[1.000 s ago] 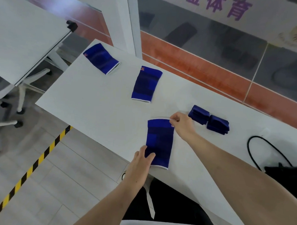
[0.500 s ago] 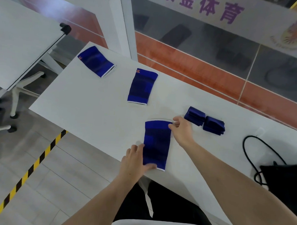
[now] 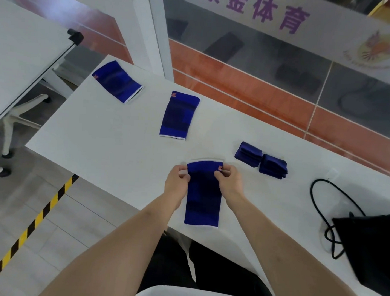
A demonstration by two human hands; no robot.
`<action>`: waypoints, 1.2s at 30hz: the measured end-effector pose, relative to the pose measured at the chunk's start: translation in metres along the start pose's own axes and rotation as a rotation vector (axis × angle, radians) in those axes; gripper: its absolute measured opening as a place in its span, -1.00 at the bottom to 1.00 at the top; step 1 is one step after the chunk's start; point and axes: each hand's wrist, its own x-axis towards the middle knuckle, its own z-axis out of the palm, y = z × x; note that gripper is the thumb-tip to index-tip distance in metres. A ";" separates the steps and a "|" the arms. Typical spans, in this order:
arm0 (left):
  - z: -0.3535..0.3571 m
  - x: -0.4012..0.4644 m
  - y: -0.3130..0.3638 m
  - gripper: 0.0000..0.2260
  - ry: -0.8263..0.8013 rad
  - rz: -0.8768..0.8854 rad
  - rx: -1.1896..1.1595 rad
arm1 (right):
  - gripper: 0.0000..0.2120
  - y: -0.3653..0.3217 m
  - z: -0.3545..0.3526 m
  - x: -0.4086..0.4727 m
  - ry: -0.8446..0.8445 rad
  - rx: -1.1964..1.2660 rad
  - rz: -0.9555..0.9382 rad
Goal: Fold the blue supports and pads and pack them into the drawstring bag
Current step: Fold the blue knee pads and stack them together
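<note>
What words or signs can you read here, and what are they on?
"金体育": purple characters on the white banner behind the glass; the character before them is cut off at the top.
Small print under the banner's sunburst emblem: too blurred to read.
Orange marks on the blue supports, such as the held support: too small to read.

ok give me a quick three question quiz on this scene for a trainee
1. How many blue supports lie flat and unfolded on the table?
2. True or false: both hands grip the far end of the near support.
3. The bag lies: A) left of the hands, B) right of the hands, C) on the floor.

Key:
1. Three: far left, middle, near. The two small bundles are already folded.
2. True: left hand, right hand.
3. B
</note>
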 end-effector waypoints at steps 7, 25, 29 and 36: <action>-0.001 -0.015 0.015 -0.71 0.002 0.023 -0.054 | -0.72 -0.008 -0.010 -0.014 -0.016 0.088 -0.020; -0.015 -0.052 0.084 -0.85 -0.216 0.531 -0.178 | -0.77 -0.073 -0.085 -0.064 -0.090 0.108 -0.556; -0.009 -0.052 0.052 -0.81 -0.263 0.488 -0.122 | -0.78 -0.039 -0.089 -0.071 -0.136 -0.066 -0.617; 0.000 -0.049 -0.020 -0.83 -0.297 0.377 0.112 | -0.86 0.023 -0.083 -0.075 -0.240 -0.239 -0.570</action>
